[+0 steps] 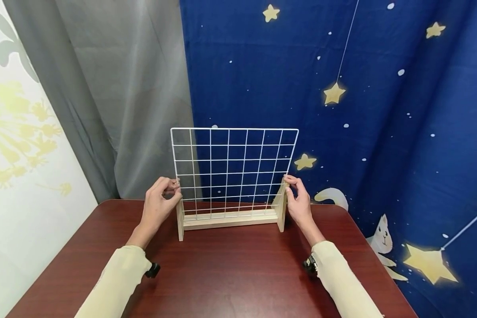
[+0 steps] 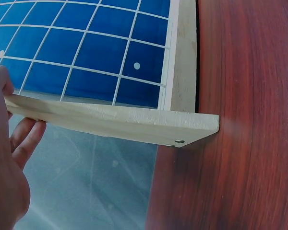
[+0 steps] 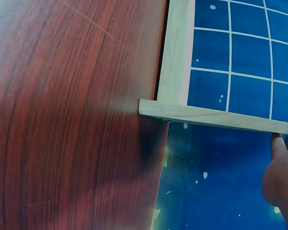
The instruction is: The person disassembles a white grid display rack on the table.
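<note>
A white wire grid panel (image 1: 234, 129) stands upright in a pale wooden stand (image 1: 230, 221) near the back of the table. My left hand (image 1: 156, 202) pinches the top of the stand's left side piece, where it meets the grid's edge. On the other side, my right hand (image 1: 300, 202) has thumb and fingers at the top of the right side piece. Two screw heads show low on the outer face of the left side piece (image 2: 115, 122) in the left wrist view. In the right wrist view, fingertips touch the right side piece (image 3: 206, 115) from outside.
The stand rests on a dark red-brown wooden table (image 1: 230, 274), close to its far edge. Behind hang a grey curtain (image 1: 143, 97) and a blue curtain (image 1: 262, 79) printed with stars. A white patterned surface (image 1: 32, 176) is at the left.
</note>
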`<state>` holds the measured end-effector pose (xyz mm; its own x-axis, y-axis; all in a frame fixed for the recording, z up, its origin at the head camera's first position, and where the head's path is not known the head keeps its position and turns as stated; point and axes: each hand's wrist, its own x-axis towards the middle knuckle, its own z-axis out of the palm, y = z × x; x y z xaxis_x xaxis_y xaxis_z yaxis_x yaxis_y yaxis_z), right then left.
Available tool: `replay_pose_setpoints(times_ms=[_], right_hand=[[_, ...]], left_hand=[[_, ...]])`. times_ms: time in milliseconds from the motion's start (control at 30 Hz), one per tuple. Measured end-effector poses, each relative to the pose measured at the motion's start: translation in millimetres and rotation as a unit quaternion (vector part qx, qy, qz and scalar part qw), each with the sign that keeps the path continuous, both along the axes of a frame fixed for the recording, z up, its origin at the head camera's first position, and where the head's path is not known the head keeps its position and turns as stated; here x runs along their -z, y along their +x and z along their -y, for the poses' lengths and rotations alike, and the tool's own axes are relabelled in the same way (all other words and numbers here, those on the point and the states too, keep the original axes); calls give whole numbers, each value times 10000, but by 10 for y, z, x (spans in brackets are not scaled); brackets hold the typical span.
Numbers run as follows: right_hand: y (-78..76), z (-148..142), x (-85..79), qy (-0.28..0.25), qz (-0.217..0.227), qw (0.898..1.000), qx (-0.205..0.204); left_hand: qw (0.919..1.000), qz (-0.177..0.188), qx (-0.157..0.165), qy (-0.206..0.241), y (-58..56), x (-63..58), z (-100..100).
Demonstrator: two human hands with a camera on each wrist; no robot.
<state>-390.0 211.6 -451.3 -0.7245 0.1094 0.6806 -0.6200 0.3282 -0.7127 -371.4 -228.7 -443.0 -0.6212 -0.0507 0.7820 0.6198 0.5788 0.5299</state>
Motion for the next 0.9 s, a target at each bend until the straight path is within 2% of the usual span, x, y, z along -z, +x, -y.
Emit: replay_pose_setpoints(times_ms=[200,367,467,533,633,767,900], right_hand=[[-37,-42,39,137,-44,9996,238],[43,-51,-3,426,492,9978,159],[129,-38,-57,778,879,9931,48],[194,-16,-86,1036,949,9901,58],[289,65,-90,1350,739,9871,432],[386,246,-71,1519,130,9807,1224],[419,431,-106,1614,-545,9746,1452]], left_hand=[[10000,-71,43,6,-17,-9,-27],[9999,-84,31,72,-4,18,-7],[9999,-112,41,61,5,25,25],[9999,-110,90,58,5,24,41],[9999,-65,99,25,7,27,49],[10000,-40,58,16,15,36,37],[10000,30,37,11,17,34,7]])
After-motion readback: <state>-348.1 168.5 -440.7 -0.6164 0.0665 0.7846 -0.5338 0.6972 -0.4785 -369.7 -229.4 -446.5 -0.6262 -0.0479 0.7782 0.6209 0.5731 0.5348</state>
